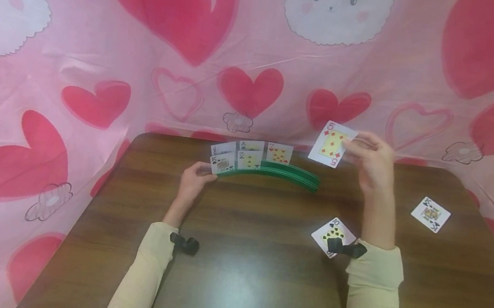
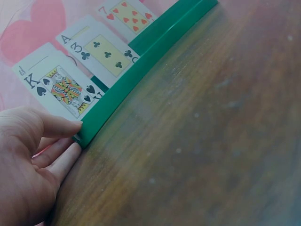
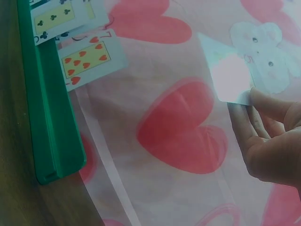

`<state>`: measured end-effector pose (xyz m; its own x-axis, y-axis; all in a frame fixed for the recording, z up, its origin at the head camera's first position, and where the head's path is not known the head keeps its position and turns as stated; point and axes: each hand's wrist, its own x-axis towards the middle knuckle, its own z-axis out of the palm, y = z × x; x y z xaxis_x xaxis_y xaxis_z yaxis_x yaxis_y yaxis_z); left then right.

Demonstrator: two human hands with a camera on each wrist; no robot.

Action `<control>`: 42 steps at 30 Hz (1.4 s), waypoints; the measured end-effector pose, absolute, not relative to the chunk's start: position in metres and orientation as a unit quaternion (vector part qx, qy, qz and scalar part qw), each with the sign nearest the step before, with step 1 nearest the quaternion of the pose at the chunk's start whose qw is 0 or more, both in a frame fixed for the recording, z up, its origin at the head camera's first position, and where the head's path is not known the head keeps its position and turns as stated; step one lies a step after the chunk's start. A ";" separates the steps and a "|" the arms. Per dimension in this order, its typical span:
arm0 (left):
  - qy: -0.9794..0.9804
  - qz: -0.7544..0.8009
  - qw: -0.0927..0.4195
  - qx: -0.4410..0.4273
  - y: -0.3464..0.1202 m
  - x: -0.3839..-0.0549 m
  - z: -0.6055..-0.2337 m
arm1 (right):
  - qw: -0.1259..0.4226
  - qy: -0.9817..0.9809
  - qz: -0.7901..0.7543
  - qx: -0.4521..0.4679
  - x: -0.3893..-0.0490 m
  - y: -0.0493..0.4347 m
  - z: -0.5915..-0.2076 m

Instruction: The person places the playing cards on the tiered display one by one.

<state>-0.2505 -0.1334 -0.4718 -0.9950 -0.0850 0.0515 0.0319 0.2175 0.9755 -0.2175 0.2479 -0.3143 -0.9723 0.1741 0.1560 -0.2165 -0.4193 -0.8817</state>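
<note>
My right hand (image 1: 374, 160) pinches a five of diamonds card (image 1: 331, 144) between thumb and fingers, raised above the table's back right; glare whitens that card in the right wrist view. With thumb and fingertips, my left hand (image 1: 194, 181) grips the left end of a curved green card holder (image 1: 291, 173). Standing in the holder's left part are a king of spades (image 2: 66, 92) and a three of clubs (image 2: 101, 52), each in front of another, mostly hidden card. To their right, a seven of hearts (image 1: 279, 153) stands in the back slot.
On the brown wooden table (image 1: 233, 256), a ten of spades (image 1: 328, 232) lies face up, partly behind the right wrist's black strap. A king card (image 1: 430, 214) lies farther right. Pink heart-patterned cloth (image 1: 260, 51) hangs behind the table and along its sides.
</note>
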 end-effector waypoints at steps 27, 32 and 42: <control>-0.774 -0.631 0.051 0.013 -0.133 -0.250 -0.471 | 0.089 -0.622 0.778 0.001 -0.230 0.224 -0.328; -0.773 -0.632 0.053 0.014 -0.133 -0.250 -0.471 | 0.079 -0.632 0.771 -0.006 -0.232 0.220 -0.332; -0.775 -0.630 0.051 0.015 -0.133 -0.250 -0.471 | 0.065 -0.643 0.764 -0.005 -0.240 0.211 -0.342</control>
<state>-0.2498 -0.1332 -0.4710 -0.9944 -0.0878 0.0592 0.0401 0.2052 0.9779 -0.2396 0.2115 -0.3421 -0.9915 0.1053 0.0761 -0.0930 -0.1659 -0.9817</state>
